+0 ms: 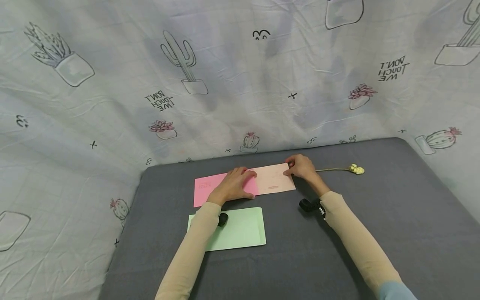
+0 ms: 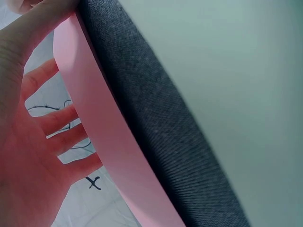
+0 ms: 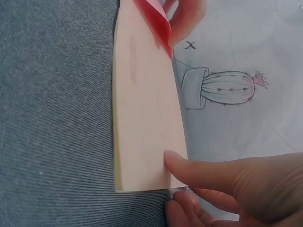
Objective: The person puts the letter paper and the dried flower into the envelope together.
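A pink envelope [image 1: 208, 189] lies near the back of the table, its edge lifted and showing red inside in the right wrist view. My left hand [image 1: 233, 185] grips it across its width, thumb at the near edge and fingers at the far edge. From its right end a peach-coloured card [image 1: 273, 179] sticks out; the part under the pink is hidden. My right hand [image 1: 301, 167] pinches the card's outer end, thumb [image 3: 177, 166] on top and fingers beneath. Small faint print marks the card.
A light green envelope [image 1: 247, 227] lies in front, partly under the left forearm. To the right of the right hand lies a thin stem with a yellow flower head [image 1: 356, 169]. A cactus-printed cloth [image 1: 225, 104] hangs behind the grey table [image 1: 300, 258].
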The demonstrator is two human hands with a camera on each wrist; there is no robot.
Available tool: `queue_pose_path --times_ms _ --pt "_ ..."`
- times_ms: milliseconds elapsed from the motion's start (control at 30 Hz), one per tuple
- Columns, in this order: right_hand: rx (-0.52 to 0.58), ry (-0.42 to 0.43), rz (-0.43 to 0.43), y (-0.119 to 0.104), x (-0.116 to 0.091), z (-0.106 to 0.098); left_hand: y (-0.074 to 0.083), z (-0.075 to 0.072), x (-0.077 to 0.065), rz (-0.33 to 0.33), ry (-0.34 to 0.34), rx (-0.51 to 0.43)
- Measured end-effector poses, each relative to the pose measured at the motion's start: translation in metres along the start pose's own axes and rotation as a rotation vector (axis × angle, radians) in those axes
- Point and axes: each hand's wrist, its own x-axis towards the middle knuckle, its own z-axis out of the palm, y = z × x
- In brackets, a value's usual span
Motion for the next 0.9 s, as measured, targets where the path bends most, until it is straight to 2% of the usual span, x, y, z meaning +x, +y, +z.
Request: queue_pose_path --times_ms 133,400,900 --pt "-0.002 0.02 -0.003 0.0 0.001 0.0 0.0 -0.001 0.002 0.0 0.003 -0.009" --pt "0.029 0.112 -0.035 0.001 0.001 0.006 -0.001 -0.001 0.004 0.003 0.014 0.0" --pt "0.2 0.187 -0.056 0.01 0.007 0.011 -0.004 0.002 0.008 0.0 0.016 0.004"
